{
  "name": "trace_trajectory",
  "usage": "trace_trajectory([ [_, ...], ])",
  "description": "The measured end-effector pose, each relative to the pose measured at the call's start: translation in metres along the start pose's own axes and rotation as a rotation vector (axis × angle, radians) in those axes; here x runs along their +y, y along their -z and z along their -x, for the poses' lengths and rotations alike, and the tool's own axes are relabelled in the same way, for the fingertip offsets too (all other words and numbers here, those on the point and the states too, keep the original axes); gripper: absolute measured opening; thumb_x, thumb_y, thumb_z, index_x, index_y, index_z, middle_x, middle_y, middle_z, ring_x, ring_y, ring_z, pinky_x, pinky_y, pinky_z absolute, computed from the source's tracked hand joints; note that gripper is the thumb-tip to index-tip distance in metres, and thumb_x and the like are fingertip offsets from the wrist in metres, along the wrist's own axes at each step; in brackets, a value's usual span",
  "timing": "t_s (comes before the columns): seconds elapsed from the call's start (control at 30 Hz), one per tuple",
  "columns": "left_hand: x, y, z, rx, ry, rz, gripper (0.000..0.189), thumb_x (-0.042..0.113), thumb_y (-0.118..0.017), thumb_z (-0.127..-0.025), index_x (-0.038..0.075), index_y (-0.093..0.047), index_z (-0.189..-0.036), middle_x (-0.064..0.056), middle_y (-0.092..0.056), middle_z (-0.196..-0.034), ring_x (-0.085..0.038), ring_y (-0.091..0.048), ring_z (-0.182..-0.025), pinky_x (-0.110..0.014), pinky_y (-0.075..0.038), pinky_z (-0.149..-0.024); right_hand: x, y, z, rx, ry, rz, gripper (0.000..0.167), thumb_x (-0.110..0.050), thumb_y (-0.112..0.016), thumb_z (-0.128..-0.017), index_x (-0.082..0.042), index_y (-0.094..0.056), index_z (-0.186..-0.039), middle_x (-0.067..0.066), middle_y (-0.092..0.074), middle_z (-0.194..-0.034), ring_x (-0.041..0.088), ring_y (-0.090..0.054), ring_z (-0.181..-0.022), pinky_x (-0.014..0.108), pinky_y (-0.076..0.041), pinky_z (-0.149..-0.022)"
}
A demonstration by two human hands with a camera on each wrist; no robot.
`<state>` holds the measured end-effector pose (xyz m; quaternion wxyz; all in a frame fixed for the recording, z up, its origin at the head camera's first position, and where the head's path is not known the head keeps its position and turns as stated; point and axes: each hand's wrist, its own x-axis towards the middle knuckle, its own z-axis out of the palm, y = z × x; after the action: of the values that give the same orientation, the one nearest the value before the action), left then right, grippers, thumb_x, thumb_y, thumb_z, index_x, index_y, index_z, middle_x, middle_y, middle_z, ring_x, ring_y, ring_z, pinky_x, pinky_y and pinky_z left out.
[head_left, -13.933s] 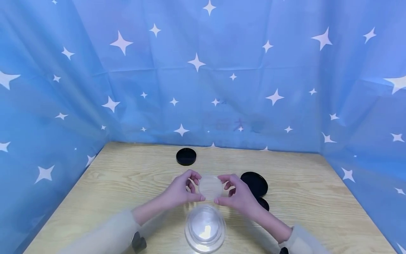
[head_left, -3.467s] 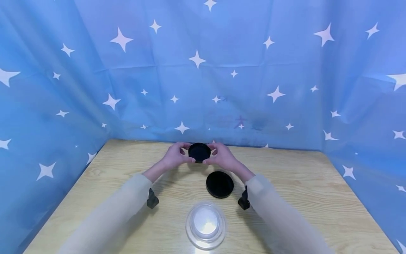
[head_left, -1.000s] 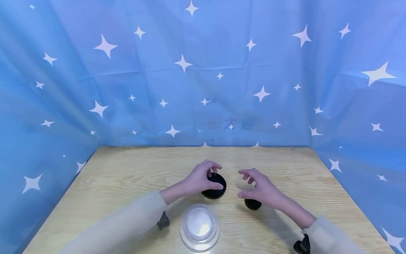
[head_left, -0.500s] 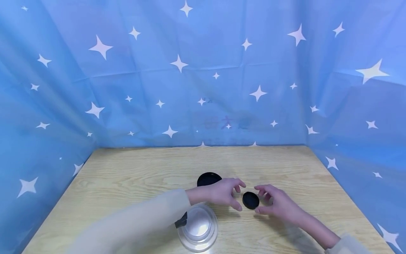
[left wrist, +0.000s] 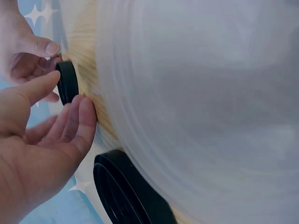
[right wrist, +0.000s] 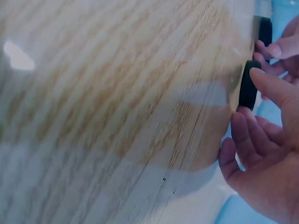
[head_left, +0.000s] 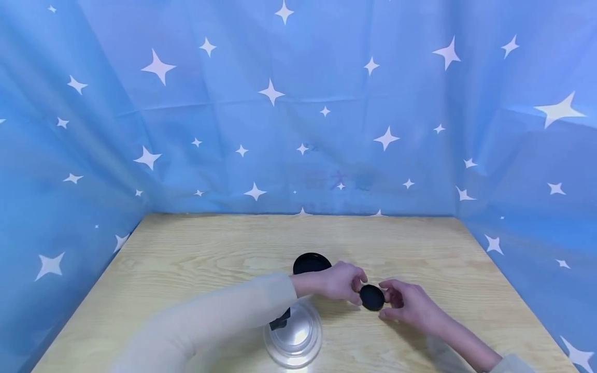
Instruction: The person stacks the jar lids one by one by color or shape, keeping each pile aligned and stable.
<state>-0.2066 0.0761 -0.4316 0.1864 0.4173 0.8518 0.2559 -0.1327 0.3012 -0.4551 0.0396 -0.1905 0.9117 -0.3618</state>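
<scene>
A small black round lid (head_left: 372,298) is held between both hands at the right of the table. My left hand (head_left: 339,282) pinches its left edge; in the left wrist view the thumb (left wrist: 52,80) and fingertips (left wrist: 85,109) meet its rim. On the opposite edge, my right hand (head_left: 412,305) grips it between thumb (right wrist: 264,81) and fingers. Behind my left wrist lies a larger black round lid (head_left: 311,262), partly covered; nested rims show inside it in the left wrist view.
A stack of clear round plastic pieces (head_left: 295,342) stands near the front, under my left sleeve (head_left: 224,313), which hides part of it. Wooden tabletop (head_left: 224,243) surrounds everything. A blue curtain with white stars (head_left: 298,129) hangs around the back and sides.
A clear disc and a black lid held earlier no longer lie apart. My left hand left the larger black lid and crossed right. Both hands closed in on the small lid.
</scene>
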Motion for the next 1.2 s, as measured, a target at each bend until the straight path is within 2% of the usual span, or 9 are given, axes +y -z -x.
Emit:
trace_trajectory([
  [0.13, -0.005, -0.006, -0.004, -0.024, -0.018, 0.0, 0.043, 0.008, -0.084, -0.082, 0.001, -0.068, -0.121, 0.002, -0.071, -0.094, 0.001, -0.06, -0.082, -0.009, -0.045, -0.076, 0.001, -0.003, 0.001, -0.004, 0.002, -0.019, 0.05, -0.014, -0.09, -0.077, 0.008, -0.066, -0.116, -0.003, -0.066, -0.089, 0.006, -0.059, -0.077, 0.025, -0.051, -0.066],
  [0.33, -0.006, -0.009, -0.006, -0.022, -0.025, -0.018, 0.04, 0.009, -0.088, -0.079, 0.004, -0.069, -0.114, 0.004, -0.068, -0.091, 0.001, -0.058, -0.08, -0.009, -0.044, -0.074, 0.0, -0.005, -0.001, -0.013, -0.025, -0.031, 0.038, -0.016, -0.089, -0.079, -0.002, -0.07, -0.11, -0.002, -0.065, -0.089, 0.007, -0.058, -0.076, 0.024, -0.049, -0.065],
  [0.57, -0.009, -0.009, -0.005, -0.024, -0.017, -0.006, 0.039, 0.008, -0.088, -0.079, 0.004, -0.07, -0.113, 0.005, -0.066, -0.091, 0.001, -0.057, -0.079, -0.01, -0.044, -0.074, -0.002, -0.006, -0.002, -0.02, -0.034, -0.023, 0.037, -0.016, -0.088, -0.08, -0.002, -0.071, -0.11, -0.003, -0.066, -0.089, 0.006, -0.057, -0.075, 0.024, -0.049, -0.065],
  [0.93, -0.013, -0.011, -0.004, 0.01, -0.035, 0.017, 0.034, 0.008, -0.085, -0.081, 0.004, -0.07, -0.112, 0.005, -0.065, -0.091, 0.0, -0.057, -0.081, -0.01, -0.045, -0.074, -0.004, -0.002, -0.005, -0.036, -0.02, -0.02, 0.037, -0.018, -0.088, -0.081, -0.003, -0.071, -0.11, -0.003, -0.066, -0.09, 0.005, -0.057, -0.076, 0.025, -0.049, -0.065],
  [1.07, -0.012, -0.007, -0.002, 0.016, -0.016, 0.042, 0.034, 0.009, -0.084, -0.084, 0.004, -0.07, -0.114, 0.006, -0.065, -0.091, 0.0, -0.059, -0.082, -0.011, -0.046, -0.075, -0.006, 0.001, -0.008, -0.043, 0.003, -0.038, 0.037, -0.017, -0.086, -0.083, -0.001, -0.071, -0.113, -0.002, -0.066, -0.091, 0.006, -0.058, -0.078, 0.025, -0.051, -0.066],
  [1.2, -0.013, 0.002, 0.0, 0.046, -0.003, 0.075, 0.036, 0.009, -0.084, -0.085, 0.004, -0.069, -0.118, 0.005, -0.065, -0.093, 0.0, -0.06, -0.082, -0.012, -0.047, -0.076, -0.009, 0.006, -0.013, -0.012, 0.043, -0.018, 0.038, -0.014, -0.086, -0.083, 0.001, -0.07, -0.114, -0.003, -0.067, -0.092, 0.007, -0.059, -0.079, 0.026, -0.052, -0.066],
])
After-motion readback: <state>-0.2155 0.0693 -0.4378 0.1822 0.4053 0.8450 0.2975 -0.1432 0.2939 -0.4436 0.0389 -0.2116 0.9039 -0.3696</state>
